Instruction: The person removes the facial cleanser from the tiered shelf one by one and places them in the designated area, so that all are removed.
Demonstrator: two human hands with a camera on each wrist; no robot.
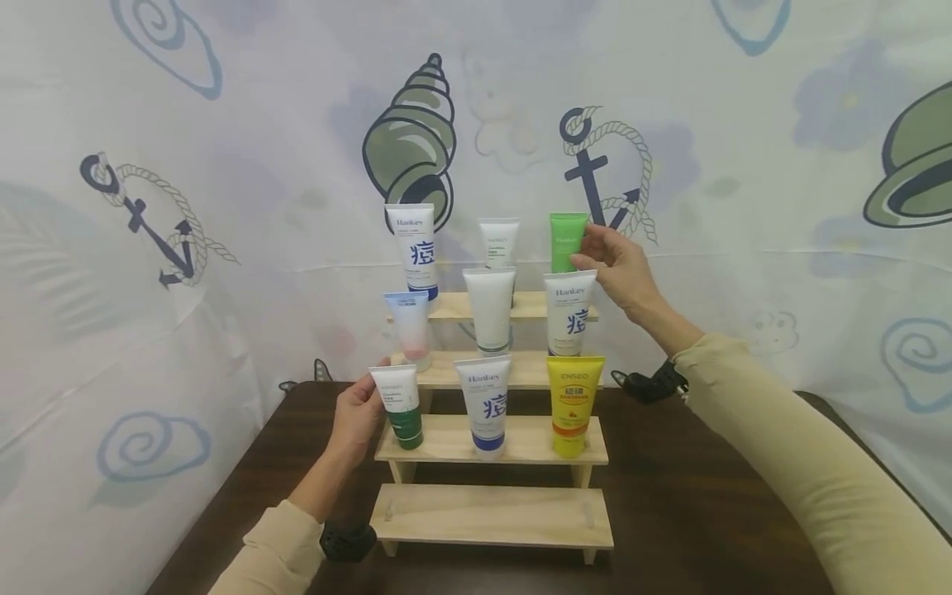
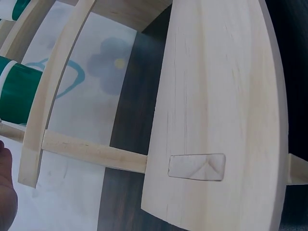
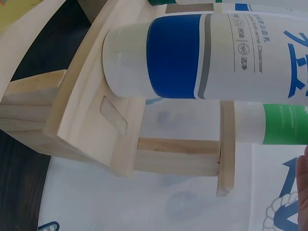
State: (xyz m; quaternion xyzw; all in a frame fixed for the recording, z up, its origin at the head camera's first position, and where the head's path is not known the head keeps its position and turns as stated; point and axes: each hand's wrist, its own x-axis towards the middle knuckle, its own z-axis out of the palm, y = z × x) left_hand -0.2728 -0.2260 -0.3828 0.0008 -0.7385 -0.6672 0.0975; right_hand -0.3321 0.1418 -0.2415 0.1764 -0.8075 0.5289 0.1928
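My left hand (image 1: 355, 421) holds the left edge of a white squeeze tube with a dark green lower part (image 1: 402, 405), at the left end of the second step from the bottom. Its dark green end shows at the left of the left wrist view. Up at the top right, my right hand (image 1: 621, 268) pinches the side of a bright green squeeze tube (image 1: 568, 240). In the right wrist view that green tube (image 3: 286, 124) stands on the top step, its fingertips-side edge at the frame's right. A white tube with blue lettering (image 1: 569, 314) hides its lower end in the head view.
A stepped wooden rack (image 1: 491, 516) stands on a dark table (image 1: 684, 496). Other tubes stand upright on it, among them a yellow one (image 1: 575, 405), a blue-and-pink one (image 1: 409, 326) and several white ones. A patterned cloth (image 1: 297, 124) hangs behind.
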